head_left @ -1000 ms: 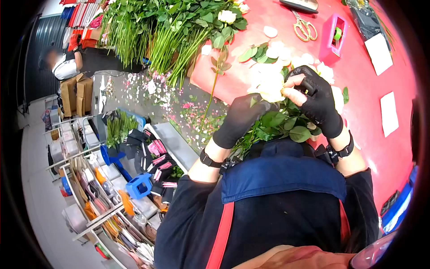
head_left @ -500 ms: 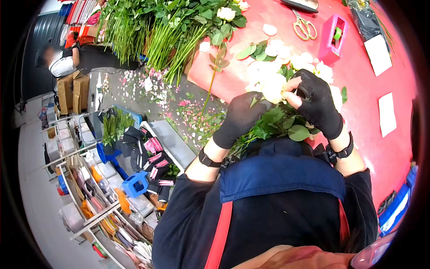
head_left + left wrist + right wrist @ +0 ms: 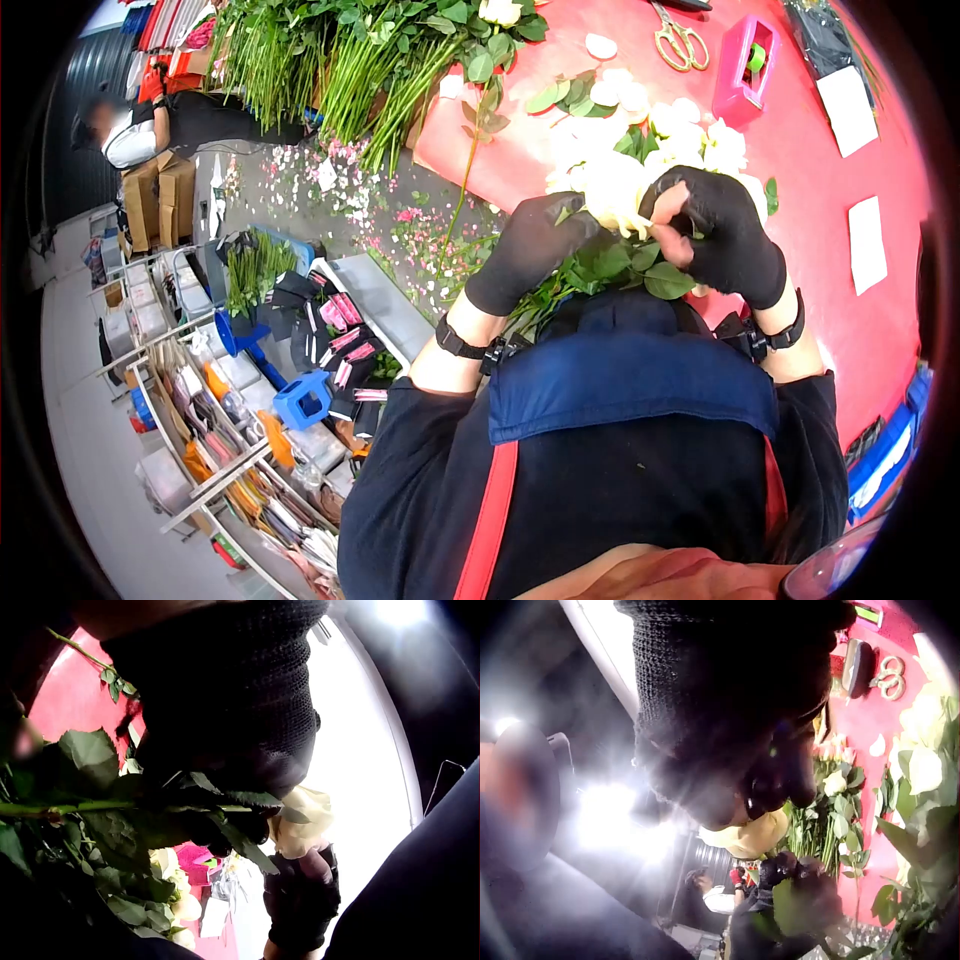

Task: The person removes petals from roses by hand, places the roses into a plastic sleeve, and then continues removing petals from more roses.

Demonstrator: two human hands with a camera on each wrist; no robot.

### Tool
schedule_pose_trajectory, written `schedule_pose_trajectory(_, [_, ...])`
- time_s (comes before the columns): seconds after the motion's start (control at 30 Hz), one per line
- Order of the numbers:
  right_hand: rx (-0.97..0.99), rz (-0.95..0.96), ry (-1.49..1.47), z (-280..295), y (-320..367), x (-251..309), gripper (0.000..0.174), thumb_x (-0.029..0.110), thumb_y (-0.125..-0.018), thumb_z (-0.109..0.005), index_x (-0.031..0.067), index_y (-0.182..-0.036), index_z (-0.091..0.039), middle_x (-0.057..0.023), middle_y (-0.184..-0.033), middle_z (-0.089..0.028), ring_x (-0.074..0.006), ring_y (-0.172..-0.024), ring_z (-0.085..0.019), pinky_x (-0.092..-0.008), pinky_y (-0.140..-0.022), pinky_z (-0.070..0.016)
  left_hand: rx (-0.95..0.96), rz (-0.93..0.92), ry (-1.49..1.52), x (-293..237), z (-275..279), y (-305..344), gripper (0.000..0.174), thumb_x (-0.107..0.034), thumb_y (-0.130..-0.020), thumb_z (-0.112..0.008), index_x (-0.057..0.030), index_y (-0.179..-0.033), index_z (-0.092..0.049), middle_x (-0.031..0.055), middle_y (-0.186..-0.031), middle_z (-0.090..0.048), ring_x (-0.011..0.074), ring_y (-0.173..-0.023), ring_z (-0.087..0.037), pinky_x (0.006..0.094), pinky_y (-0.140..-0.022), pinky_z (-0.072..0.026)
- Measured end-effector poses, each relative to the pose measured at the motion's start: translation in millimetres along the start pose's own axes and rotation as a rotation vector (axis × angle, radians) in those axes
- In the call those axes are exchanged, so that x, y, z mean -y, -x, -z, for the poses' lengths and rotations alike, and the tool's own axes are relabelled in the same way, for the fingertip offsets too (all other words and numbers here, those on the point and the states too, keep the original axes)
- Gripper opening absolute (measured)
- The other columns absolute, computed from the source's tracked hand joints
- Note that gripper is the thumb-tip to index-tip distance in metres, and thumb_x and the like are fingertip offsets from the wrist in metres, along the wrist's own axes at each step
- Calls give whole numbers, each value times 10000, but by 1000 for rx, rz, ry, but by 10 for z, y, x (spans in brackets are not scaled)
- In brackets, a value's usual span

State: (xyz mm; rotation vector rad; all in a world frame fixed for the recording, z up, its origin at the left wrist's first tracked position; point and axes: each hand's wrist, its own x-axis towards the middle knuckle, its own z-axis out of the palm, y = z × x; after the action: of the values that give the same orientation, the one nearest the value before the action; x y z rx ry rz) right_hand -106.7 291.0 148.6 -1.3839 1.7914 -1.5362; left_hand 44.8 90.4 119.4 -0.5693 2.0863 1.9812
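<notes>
Cream rose (image 3: 612,190) — full bloom, green leafy stem, held over the near edge of the red table (image 3: 812,170) | left hand (image 3: 530,250) clenched round the stem (just under the bloom) | right hand (image 3: 720,235) pinching outer petals | pink dispenser (image 3: 733,85) — green roll (image 3: 757,60) inside

Black knitted gloves (image 3: 515,270) cover the left grip (image 3: 535,250) and right grip (image 3: 725,240), a black strap (image 3: 455,342) sits just behind each, then black sleeves (image 3: 415,460) and a blue apron (image 3: 630,375) on a red strap (image 3: 497,520).
</notes>
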Motion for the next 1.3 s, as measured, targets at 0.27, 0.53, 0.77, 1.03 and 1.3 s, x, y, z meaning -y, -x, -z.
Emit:
schedule_pose_trajectory(0.27, [28,-84,-45,20,15,64,169,7,-753,-748,26,-895,-658,-112,-766,-630,-265,-715,-628,-339,-646,-485,10,-22,-18,-72,-4,39,230,-83,-918,-615,26,-1108,-684,24,-932,-699,78,-816,-599,255,-739,-494])
schedule_pose_trajectory(0.53, [36,-6,105,63,90,55,197,117,-756,-808,7,-880,-701,-129,-790,-646,-306,-757,-638,-375,-666,-490,104,-10,130,67,38,30,307,-157,-948,-647,27,-1194,-650,61,-1056,-705,108,-941,-631,265,-843,-509])
schedule_pose_trajectory(0.77, [45,80,344,154,165,134,227,142,-711,-831,32,-876,-719,-145,-915,-668,-337,-802,-646,-405,-707,-504,145,-50,116,54,-9,48,322,-92,-934,-644,31,-1231,-633,80,-1117,-705,130,-1014,-638,288,-909,-508])
schedule_pose_trajectory(1.03, [80,127,307,243,126,150,235,122,-702,-831,17,-866,-699,-110,-828,-644,-282,-713,-644,-364,-631,-501,113,-172,55,37,23,67,473,-6,-737,-778,17,-1194,-658,98,-1132,-716,166,-998,-676,316,-907,-520])
schedule_pose_trajectory(1.3, [-423,-356,52,443,235,97,143,98,-849,-729,10,-962,-719,-76,-801,-651,-150,-686,-614,-258,-633,-461,-89,-64,17,-108,-56,19,269,-2,-813,-705,33,-1080,-697,76,-973,-734,121,-884,-683,266,-805,-542])
